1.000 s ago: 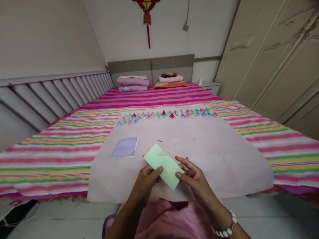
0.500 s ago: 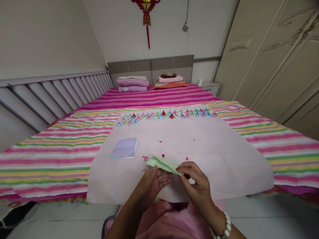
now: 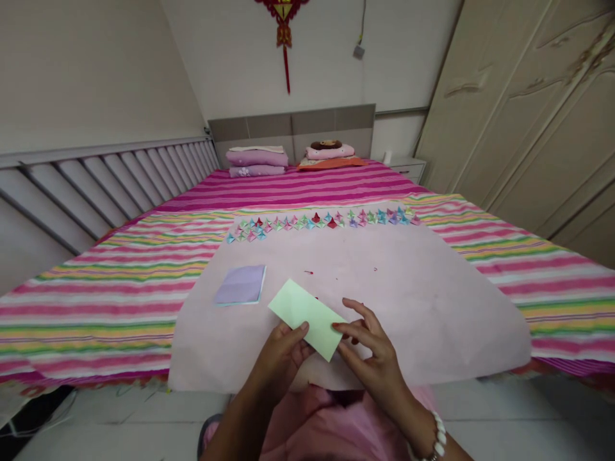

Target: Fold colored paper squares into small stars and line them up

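A pale green folded paper (image 3: 306,317), a long rectangle, is held tilted above the near edge of a large pink sheet (image 3: 432,301). My left hand (image 3: 283,355) pinches its lower left edge with the thumb on top. My right hand (image 3: 368,346) touches its right end, thumb and forefinger on the paper, the other fingers spread. A small stack of lilac square papers (image 3: 240,285) lies flat to the left of my hands.
A row of several small folded paper stars (image 3: 317,222) in mixed colours runs along the far edge of the pink sheet. The sheet lies on a striped bed cover (image 3: 120,282). Folded bedding (image 3: 257,161) sits at the headboard. A wardrobe (image 3: 528,115) stands on the right.
The green paper was turned edge-on half a second ago and now faces up flat again, shifted a little left. My right hand has loosened, its fingers more spread.
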Tool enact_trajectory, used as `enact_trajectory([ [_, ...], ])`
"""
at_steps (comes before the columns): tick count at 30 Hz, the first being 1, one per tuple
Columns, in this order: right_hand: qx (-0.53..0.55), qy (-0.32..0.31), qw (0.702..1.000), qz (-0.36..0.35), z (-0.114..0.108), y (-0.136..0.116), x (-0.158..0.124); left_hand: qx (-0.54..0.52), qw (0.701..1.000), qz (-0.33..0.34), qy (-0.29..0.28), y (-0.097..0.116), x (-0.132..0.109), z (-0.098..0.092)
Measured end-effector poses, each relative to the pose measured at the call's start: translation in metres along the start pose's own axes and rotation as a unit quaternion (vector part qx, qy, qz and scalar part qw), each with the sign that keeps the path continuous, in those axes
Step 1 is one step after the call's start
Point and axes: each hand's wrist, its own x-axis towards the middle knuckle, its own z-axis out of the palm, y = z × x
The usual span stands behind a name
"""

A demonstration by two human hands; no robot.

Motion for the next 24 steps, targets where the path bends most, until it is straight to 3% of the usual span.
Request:
enact_trajectory([
  [9,0.147,0.006,0.977,0.152,0.000,0.005,0.006,0.036,0.999,-0.030,0.009,-0.006,0.002,-0.002],
  [14,0.188,0.009,0.958,0.218,0.003,0.000,0.008,0.106,0.994,0.013,0.007,-0.010,0.003,-0.003],
  [17,0.207,0.004,0.948,0.240,0.007,-0.001,0.008,0.146,0.988,0.028,0.041,-0.013,0.004,-0.004],
  [21,0.228,-0.004,0.936,0.267,0.012,0.001,0.005,0.122,0.985,0.033,0.115,-0.017,0.007,-0.001],
  [24,0.258,0.013,0.922,0.287,0.014,0.003,0.005,0.118,0.985,0.023,0.123,-0.019,0.007,0.001],
])
